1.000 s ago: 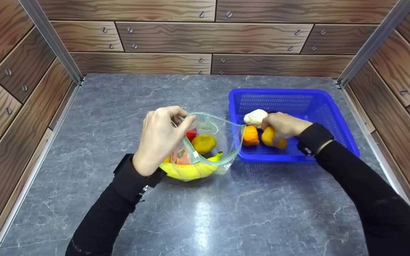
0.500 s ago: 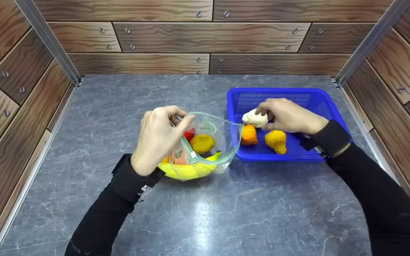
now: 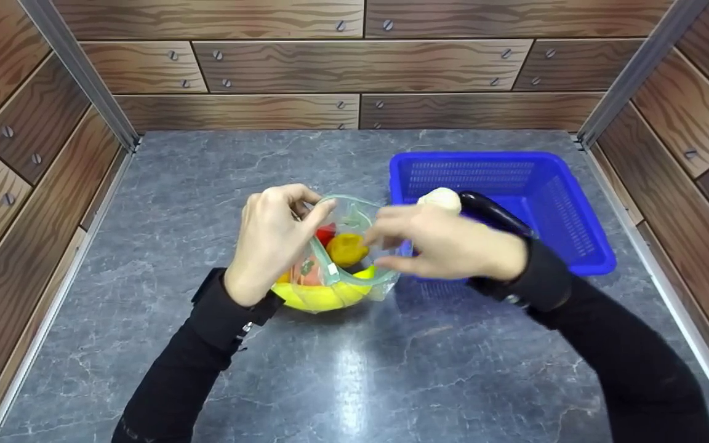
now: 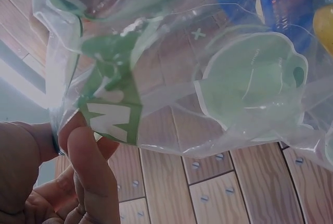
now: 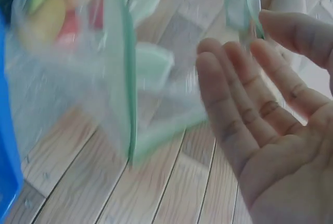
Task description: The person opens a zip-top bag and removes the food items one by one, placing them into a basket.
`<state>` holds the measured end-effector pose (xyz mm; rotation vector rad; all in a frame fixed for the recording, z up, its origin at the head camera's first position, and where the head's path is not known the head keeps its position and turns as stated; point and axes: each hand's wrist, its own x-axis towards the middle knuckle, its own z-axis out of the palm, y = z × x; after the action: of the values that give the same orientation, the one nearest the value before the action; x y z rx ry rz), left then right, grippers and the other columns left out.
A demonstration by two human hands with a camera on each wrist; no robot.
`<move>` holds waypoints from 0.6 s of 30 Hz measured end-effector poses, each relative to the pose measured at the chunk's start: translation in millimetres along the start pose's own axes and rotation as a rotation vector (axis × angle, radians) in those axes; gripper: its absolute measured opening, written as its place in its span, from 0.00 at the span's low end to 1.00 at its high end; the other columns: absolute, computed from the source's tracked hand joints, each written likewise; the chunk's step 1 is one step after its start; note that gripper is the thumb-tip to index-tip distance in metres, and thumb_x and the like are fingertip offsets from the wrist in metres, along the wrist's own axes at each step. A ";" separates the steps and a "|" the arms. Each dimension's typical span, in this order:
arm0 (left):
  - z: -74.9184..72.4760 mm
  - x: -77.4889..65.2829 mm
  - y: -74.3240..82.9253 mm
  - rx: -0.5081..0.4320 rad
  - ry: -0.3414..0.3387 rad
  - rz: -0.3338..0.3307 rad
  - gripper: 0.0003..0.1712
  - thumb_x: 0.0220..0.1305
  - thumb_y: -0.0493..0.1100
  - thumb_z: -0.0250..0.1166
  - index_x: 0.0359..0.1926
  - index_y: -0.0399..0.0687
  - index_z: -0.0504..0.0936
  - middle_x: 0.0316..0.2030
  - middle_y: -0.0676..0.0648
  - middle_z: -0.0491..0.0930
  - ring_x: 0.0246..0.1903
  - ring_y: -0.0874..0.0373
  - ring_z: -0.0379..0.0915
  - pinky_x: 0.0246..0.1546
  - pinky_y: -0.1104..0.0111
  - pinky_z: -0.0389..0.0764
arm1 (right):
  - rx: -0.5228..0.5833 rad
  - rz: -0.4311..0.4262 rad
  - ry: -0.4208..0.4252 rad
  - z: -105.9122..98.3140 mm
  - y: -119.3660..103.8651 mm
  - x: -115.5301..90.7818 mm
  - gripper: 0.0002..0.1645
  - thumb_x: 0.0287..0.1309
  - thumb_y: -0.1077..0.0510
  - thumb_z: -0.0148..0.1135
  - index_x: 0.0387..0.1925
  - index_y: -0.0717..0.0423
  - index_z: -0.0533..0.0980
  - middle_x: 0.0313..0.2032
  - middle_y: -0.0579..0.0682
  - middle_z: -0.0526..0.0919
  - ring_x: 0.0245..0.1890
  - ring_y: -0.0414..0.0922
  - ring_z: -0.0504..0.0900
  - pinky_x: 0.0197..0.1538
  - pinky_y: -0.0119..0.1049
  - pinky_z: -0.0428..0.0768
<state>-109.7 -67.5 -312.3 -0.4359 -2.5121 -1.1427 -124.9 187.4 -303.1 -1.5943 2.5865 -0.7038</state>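
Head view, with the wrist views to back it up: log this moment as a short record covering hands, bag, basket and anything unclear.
left hand: pinches the rim of the clear bag
right hand: at the bag's mouth, holding nothing, fingers extended
bag contents: banana, yellow fruit, red item, others partly hidden
basket: blue, right of the bag
basket contents: white vegetable, eggplant
unclear: basket area behind the right hand

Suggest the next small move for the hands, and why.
I'd probably have the right hand pinch the free side of the clear bag: that hand is open and empty at the mouth, while only the left hand grips the bag, at the opposite side.
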 end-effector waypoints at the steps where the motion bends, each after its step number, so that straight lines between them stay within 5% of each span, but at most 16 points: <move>1: 0.0 0.2 -0.1 -0.001 0.000 0.000 0.11 0.68 0.46 0.74 0.37 0.41 0.92 0.22 0.45 0.85 0.17 0.60 0.69 0.23 0.75 0.62 | -0.010 -0.008 -0.025 6.0 -1.2 4.8 0.12 0.69 0.59 0.69 0.51 0.54 0.84 0.45 0.51 0.88 0.42 0.44 0.89 0.47 0.38 0.89; 6: 0.3 1.0 -0.1 -0.006 0.003 0.003 0.11 0.68 0.46 0.74 0.36 0.42 0.92 0.22 0.45 0.85 0.17 0.59 0.71 0.23 0.75 0.62 | -0.072 0.010 -0.128 34.7 4.0 29.1 0.11 0.70 0.66 0.64 0.51 0.57 0.83 0.46 0.53 0.88 0.41 0.47 0.88 0.47 0.41 0.87; 12: -0.1 -1.2 -0.7 -0.006 0.007 0.009 0.10 0.67 0.45 0.75 0.35 0.42 0.92 0.22 0.45 0.86 0.17 0.57 0.74 0.21 0.75 0.62 | -0.134 0.049 -0.267 66.9 19.5 57.0 0.05 0.68 0.67 0.65 0.42 0.59 0.83 0.34 0.54 0.85 0.33 0.48 0.81 0.40 0.40 0.82; 18: -0.2 -1.6 -0.8 0.002 0.022 0.009 0.10 0.66 0.45 0.75 0.35 0.42 0.92 0.22 0.45 0.86 0.18 0.57 0.76 0.23 0.74 0.65 | -0.021 0.144 -0.372 97.6 34.0 67.5 0.10 0.76 0.60 0.59 0.50 0.56 0.83 0.36 0.51 0.88 0.34 0.44 0.82 0.43 0.35 0.83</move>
<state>-108.6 -68.4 -313.4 -0.4316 -2.4902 -1.1353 -161.4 107.2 -389.6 -1.3699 2.4073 -0.3323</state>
